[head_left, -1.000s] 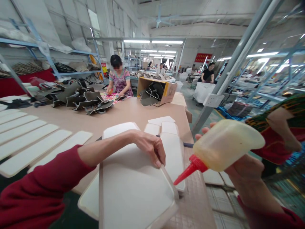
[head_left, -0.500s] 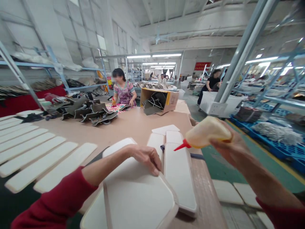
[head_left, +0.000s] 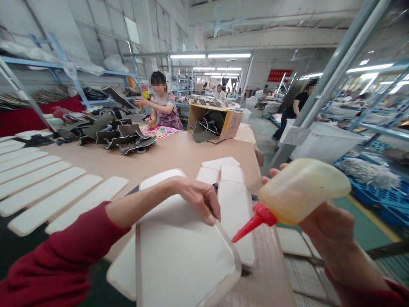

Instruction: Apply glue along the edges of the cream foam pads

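Left hand (head_left: 202,199) pinches white panel (head_left: 182,256) by its edge, presumably steadying it, while right hand (head_left: 330,226) grips squeeze bottle (head_left: 303,189) tilted, apparently to aim red nozzle (head_left: 251,226) at that edge.

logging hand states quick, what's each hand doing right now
Left hand: closed, gripping the edge of the white board.
Right hand: closed around the red-tipped bottle.
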A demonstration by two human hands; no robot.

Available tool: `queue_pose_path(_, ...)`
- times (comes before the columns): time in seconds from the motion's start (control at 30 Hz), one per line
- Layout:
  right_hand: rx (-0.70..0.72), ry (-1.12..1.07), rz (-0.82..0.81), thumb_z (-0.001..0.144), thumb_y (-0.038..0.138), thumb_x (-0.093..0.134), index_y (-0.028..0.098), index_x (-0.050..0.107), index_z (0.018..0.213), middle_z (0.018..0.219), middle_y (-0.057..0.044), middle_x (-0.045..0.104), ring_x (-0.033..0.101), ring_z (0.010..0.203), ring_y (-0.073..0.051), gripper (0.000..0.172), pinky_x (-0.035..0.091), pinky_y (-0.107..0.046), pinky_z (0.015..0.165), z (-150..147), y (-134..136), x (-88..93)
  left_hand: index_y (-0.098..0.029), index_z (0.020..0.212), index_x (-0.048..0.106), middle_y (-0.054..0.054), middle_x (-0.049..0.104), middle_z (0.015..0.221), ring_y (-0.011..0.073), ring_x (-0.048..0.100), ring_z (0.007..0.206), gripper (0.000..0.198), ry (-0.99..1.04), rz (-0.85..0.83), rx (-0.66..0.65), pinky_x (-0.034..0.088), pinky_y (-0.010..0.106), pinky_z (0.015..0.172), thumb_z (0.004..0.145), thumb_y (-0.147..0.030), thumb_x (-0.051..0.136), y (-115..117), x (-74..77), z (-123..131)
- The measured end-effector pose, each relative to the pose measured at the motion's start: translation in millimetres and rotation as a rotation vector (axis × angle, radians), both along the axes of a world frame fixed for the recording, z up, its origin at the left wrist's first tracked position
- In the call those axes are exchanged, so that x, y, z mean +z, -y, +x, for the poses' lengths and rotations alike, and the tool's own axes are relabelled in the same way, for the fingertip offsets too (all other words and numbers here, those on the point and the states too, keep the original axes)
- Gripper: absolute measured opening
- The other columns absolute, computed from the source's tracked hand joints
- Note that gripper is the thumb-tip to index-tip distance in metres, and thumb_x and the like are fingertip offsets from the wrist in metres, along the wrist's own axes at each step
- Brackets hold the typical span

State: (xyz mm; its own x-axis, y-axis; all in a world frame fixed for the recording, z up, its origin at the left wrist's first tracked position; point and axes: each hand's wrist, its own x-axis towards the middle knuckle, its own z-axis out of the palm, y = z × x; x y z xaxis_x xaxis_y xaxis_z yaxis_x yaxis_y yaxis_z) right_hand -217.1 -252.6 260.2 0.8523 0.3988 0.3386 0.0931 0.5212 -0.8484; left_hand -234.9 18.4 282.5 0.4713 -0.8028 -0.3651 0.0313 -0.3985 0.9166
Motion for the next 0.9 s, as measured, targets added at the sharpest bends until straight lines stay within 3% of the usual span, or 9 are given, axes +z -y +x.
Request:
queue_pose_path(0.3, 0.2, -0.001, 0.0, 0.07, 0.046, 0.08, 0.03, 0.064, 0.118, 0.115, -0.006, 0.065, 0.062, 0.103, -0.028, 0.052, 0.052, -0.037, 0.085, 15, -2, -10.1, -0.01, 0.084, 0.078, 0.001, 0.072, 0.069, 0.0173, 0.063, 0.074, 0.025, -0.016, 0.0, -0.075, 0.05, 0.02, 0.068, 0.068, -0.03, 0.078, 5, 8.9, 4)
queue_pose_path(0.73, 0.158, -0.037, -0.079, 0.059, 0.052, 0.085, 0.037, 0.068, 0.108, 0.107, -0.002, 0.068, 0.064, 0.099, -0.03, 0.054, 0.054, -0.038, 0.08, 14, -7, -7.3, -0.009, 0.086, 0.078, 0.002, 0.073, 0.073, 0.016, 0.063, 0.076, 0.022, -0.014, -0.008, -0.071, 0.049, 0.018, 0.071, 0.071, -0.025, 0.076, -1, 6.6, 1)
queue_pose_path(0.9, 0.184, -0.003, -0.043, 0.067, 0.048, 0.081, 0.032, 0.066, 0.114, 0.11, -0.005, 0.067, 0.064, 0.1, -0.031, 0.052, 0.054, -0.042, 0.082, 14, -9, -8.6, -0.01, 0.084, 0.078, 0.002, 0.073, 0.073, 0.0177, 0.063, 0.076, 0.027, -0.005, -0.008, -0.032, 0.049, 0.02, 0.071, 0.066, -0.03, 0.081, -3, 10.0, -3)
